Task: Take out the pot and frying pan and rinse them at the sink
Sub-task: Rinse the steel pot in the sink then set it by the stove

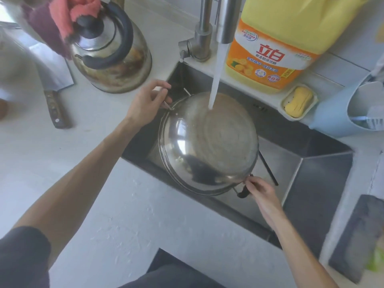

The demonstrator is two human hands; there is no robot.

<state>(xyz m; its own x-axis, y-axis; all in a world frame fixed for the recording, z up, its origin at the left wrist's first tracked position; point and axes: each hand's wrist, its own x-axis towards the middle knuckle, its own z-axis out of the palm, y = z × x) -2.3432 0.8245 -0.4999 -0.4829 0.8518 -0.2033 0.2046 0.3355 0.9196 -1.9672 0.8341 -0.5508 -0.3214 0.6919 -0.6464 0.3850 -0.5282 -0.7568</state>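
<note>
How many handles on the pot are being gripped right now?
2: the left hand grips the far-left handle of the pot; the right hand grips the near-right one.

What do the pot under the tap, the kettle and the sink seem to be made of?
The pot looks like polished stainless steel: silvery, with mirror-like reflections. The kettle also seems steel, shiny on top but stained brown on its side, with a black handle, probably plastic. The sink appears to be brushed steel: grey, with a duller sheen.
</note>
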